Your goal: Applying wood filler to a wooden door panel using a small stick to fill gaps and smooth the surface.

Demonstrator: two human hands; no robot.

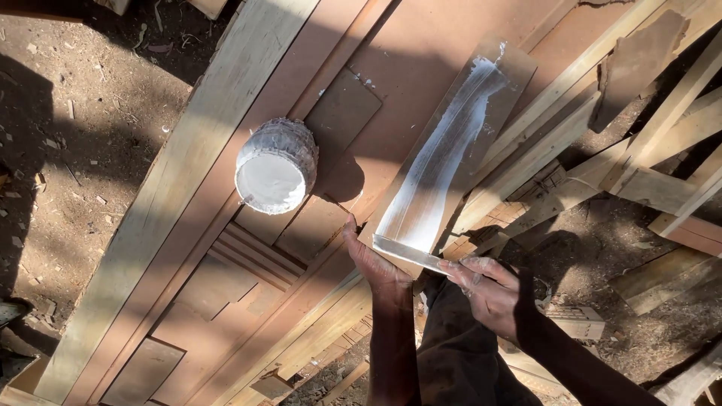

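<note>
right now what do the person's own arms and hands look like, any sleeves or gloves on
No gloves and no sleeves show: both forearms are bare up to the frame edge. The left hand looks clean and plain. The right hand has whitish smears and flecks on the fingers and knuckles. No watch, ring or band is visible on either wrist. Dark trousers show between the arms.

I see a reddish-brown panelled door [391, 113] framed by pale yellowish wooden planks [173, 188]. A board [444, 158] lying on it carries a broad white streak of paste, brightest at its far end and thinning to grey-brown wood at the edges. The tub [277, 167] is crusted grey-white outside, its contents plain white. My right hand [489, 289] shows whitish smears on the fingers. The ground [75, 135] is dusty brown, flecked with pale wood chips.
</note>
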